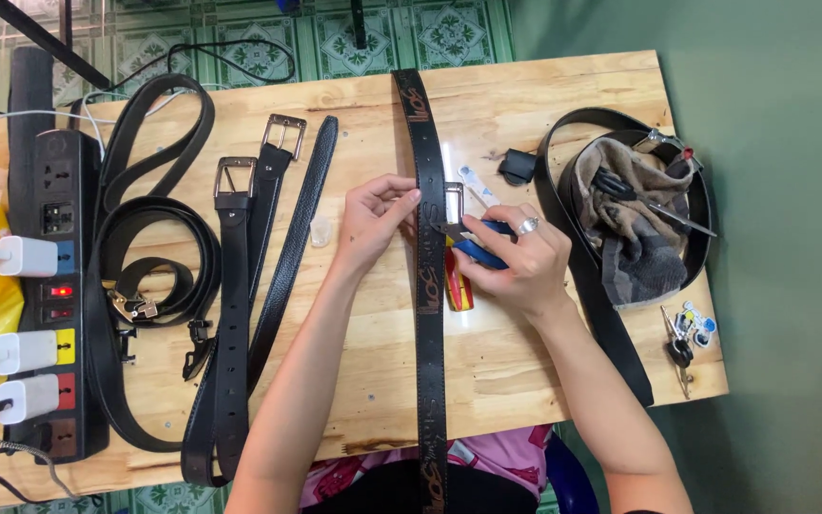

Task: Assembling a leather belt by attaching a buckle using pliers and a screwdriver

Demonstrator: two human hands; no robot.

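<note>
A long black belt point(428, 333) with embossed lettering lies lengthwise down the middle of the wooden table point(516, 371). My left hand point(373, 221) pinches the belt's left edge with thumb and fingers. On the belt's right side my right hand point(516, 259), a ring on one finger, grips blue-handled pliers point(482, 249) whose dark jaws touch the belt's right edge. A silver buckle point(454, 198) sits just above the pliers, and a red and yellow object point(459, 290) lies under my right hand.
Several black belts point(240, 286) with silver buckles lie at the left, some coiled. A black power strip point(49, 286) with white chargers runs along the left edge. At the right a coiled belt point(611, 286) rings a brown cloth point(635, 224) with tools. Keys point(685, 338) lie near the right edge.
</note>
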